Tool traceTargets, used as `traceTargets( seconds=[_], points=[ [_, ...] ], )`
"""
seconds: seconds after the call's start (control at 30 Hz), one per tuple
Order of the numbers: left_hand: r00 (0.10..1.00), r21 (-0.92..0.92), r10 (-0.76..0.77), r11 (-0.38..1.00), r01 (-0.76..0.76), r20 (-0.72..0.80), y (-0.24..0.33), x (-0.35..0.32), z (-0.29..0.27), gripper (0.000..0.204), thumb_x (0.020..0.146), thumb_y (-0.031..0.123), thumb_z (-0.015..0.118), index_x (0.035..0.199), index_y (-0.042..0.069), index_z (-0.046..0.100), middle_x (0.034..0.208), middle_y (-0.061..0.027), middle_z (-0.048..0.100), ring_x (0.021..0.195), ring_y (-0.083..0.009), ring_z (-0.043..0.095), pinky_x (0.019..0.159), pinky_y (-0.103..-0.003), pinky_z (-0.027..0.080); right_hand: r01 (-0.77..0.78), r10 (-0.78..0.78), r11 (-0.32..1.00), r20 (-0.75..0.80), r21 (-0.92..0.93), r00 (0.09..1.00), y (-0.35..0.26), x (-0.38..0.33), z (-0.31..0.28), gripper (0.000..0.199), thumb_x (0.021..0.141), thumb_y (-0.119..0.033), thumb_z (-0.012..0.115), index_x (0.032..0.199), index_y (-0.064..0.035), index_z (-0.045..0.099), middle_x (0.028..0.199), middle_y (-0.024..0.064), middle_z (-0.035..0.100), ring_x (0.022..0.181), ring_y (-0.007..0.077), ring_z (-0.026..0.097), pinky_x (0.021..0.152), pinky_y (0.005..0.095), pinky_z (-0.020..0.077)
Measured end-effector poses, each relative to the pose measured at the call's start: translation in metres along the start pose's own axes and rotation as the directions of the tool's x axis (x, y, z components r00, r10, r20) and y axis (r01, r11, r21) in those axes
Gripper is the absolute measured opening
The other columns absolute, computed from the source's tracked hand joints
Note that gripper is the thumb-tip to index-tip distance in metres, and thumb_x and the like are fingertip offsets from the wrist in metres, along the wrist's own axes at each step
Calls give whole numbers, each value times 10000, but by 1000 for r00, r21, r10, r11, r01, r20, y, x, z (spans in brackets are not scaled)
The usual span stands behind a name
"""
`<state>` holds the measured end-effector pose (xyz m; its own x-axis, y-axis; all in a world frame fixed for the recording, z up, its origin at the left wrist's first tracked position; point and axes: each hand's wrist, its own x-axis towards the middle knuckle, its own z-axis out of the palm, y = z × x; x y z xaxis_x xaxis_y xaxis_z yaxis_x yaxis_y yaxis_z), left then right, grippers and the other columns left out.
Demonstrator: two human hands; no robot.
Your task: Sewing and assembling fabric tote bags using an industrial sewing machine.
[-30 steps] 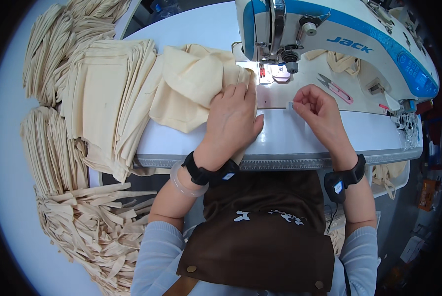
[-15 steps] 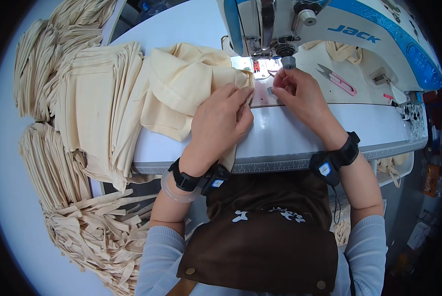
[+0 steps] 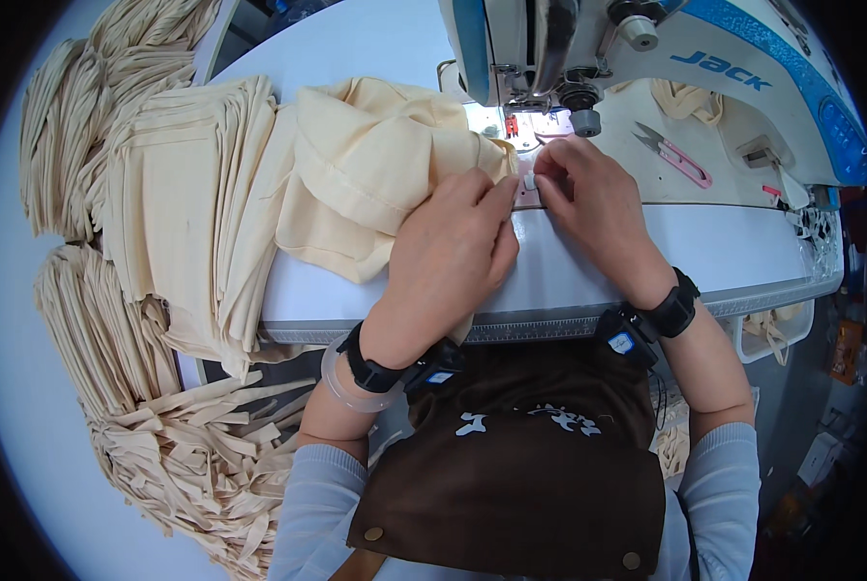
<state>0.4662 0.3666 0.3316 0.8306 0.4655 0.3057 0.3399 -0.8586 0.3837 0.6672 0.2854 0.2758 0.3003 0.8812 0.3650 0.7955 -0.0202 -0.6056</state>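
Cream fabric (image 3: 356,174) lies bunched on the table left of the sewing machine's (image 3: 569,68) needle area. My left hand (image 3: 453,247) pinches its right edge just in front of the red presser foot (image 3: 512,126). Across a narrow gap, my right hand (image 3: 598,208) is closed, thumb and forefinger pinching a small white label (image 3: 529,181). The label is close to the fabric's edge, above a pinkish plate. Part of the fabric hangs over the table's front edge beneath my left wrist.
Folded cream pieces (image 3: 177,184) are stacked at the left, beside bundles of cream strips (image 3: 90,320). Pink-handled thread snips (image 3: 675,158) lie right of the machine's needle. A ruler tape (image 3: 540,324) runs along the table's front edge. A white bin (image 3: 777,329) stands below right.
The view has shifted slightly. My right hand has brought the white label nearer to the fabric's edge, and my left hand still pinches the fabric.
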Motion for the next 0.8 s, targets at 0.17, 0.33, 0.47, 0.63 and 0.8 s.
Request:
traceTargets(
  seconds=[0.17,0.33,0.47,0.63,0.8],
  points=[
    [994,72,3,997,-11,107,6,-2,-3,457,952,172,773,1383,24,736,1124,-116,674,1080,-310,676,918,-438,587,33,-33,999,-8,-5,999,-3,-1,0,133,1003,-86,775,1108,-51,699,1033,95,696,856,259,738,770,375,594],
    [986,78,-1,997,-12,166,6,-8,-4,513,946,194,806,1425,31,723,1163,-118,669,1113,-321,663,954,-444,569,-21,21,1000,49,5,999,-3,2,-10,127,1020,-74,759,1144,-55,740,1035,105,705,865,265,738,782,381,594],
    [988,105,15,994,-32,153,11,-23,-6,535,918,173,831,1424,36,724,1146,-107,656,1080,-311,653,950,-437,555,-47,44,997,57,64,997,-7,7,-13,141,1024,-89,761,1163,-61,761,1050,111,734,868,269,741,785,389,593],
    [988,188,18,981,-47,152,25,-45,-8,558,905,164,834,1438,47,719,1131,-94,637,1082,-289,640,994,-430,527,19,-24,997,74,70,997,-25,8,-1,145,1029,-136,762,1146,-56,793,1024,121,771,872,275,752,789,410,589],
    [990,303,79,947,-112,117,31,-66,-10,556,927,161,783,1462,39,700,1134,-90,619,1116,-288,629,1020,-422,518,10,-20,998,158,67,987,-45,11,3,152,1016,-151,767,1120,-49,807,1003,116,779,874,316,751,796,417,585]
  ],
)
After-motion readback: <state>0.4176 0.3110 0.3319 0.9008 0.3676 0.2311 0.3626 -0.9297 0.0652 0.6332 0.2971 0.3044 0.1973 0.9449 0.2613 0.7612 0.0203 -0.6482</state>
